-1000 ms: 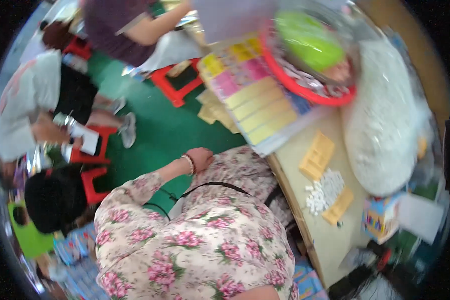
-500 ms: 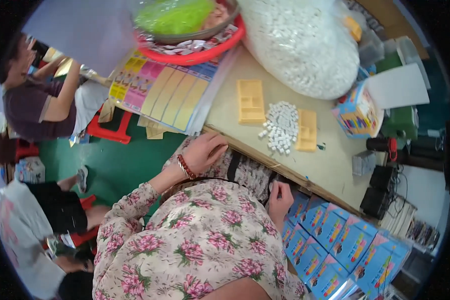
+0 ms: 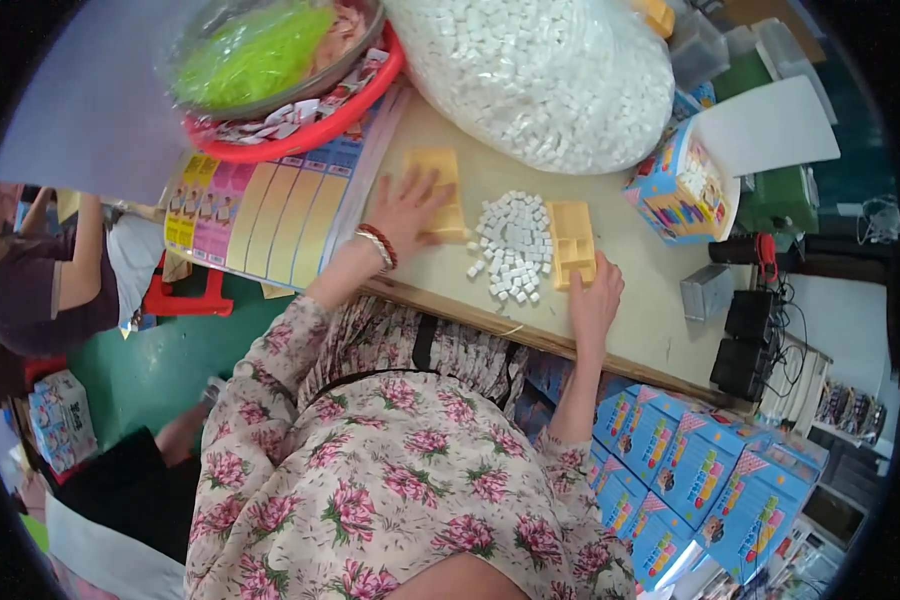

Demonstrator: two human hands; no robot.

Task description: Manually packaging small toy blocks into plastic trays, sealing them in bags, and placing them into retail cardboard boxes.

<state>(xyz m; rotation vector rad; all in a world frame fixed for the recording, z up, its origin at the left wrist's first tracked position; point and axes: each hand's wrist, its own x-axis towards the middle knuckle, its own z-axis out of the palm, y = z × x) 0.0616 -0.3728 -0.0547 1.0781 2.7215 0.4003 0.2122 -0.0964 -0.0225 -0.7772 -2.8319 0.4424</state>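
Btwn hands [image 3: 402,214] [image 3: 596,302]: white cubes [image 3: 513,243]; yellow trays [image 3: 430,162] [image 3: 572,218] under L, at R.

Left arm: upper part in a floral sleeve [image 3: 255,420], bent at the elbow, running up and inward. Left forearm [image 3: 341,277]: bare toward the hand, slanting to the upper right. Left wrist [image 3: 373,250]: ringed by bracelets [image 3: 380,243], one reddish, one pale. Left hand [image 3: 408,212]: palm down, knuckles up, fingers [image 3: 426,184] fanned with gaps between, thumb set off to the right.

Right forearm [image 3: 576,400]: bare, rising steeply from its floral cuff [image 3: 562,455]. Right wrist [image 3: 590,345]: unadorned, nearly in line with the forearm. Right hand [image 3: 597,300]: narrower spread, fingertips forward, digits slightly bent, thumb on the inner side.
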